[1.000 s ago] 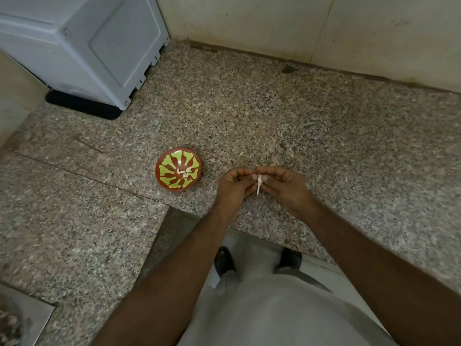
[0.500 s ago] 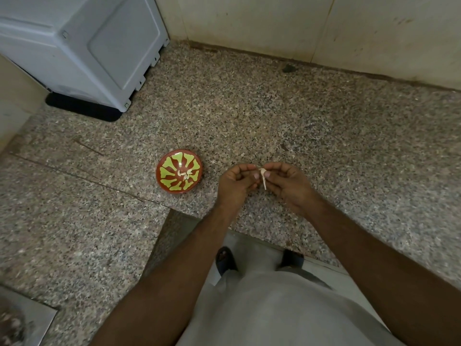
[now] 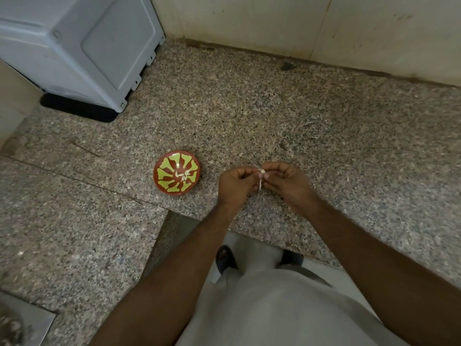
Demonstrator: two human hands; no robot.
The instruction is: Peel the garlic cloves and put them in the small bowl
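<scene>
Both hands' [image 3: 235, 182] [image 3: 287, 181] curled grip pinching papery garlic clove [image 3: 261, 174] over speckled granite [image 3: 274, 116].

The light is dim and flat, warm in tone, with no hard shadows on the speckled counter [image 3: 287, 116]; the brightest area is the pale wall [image 3: 274, 23] at 12 o'clock. The white appliance [image 3: 74, 46] at 10 o'clock shows a soft, even sheen (no real glare). Wide-angle distortion bends the wall's base line and stretches the forearms towards 5 and 7 o'clock. The middle is fairly sharp, the grain of the stone readable, while the corner at 8 o'clock is smeared and out of focus
</scene>
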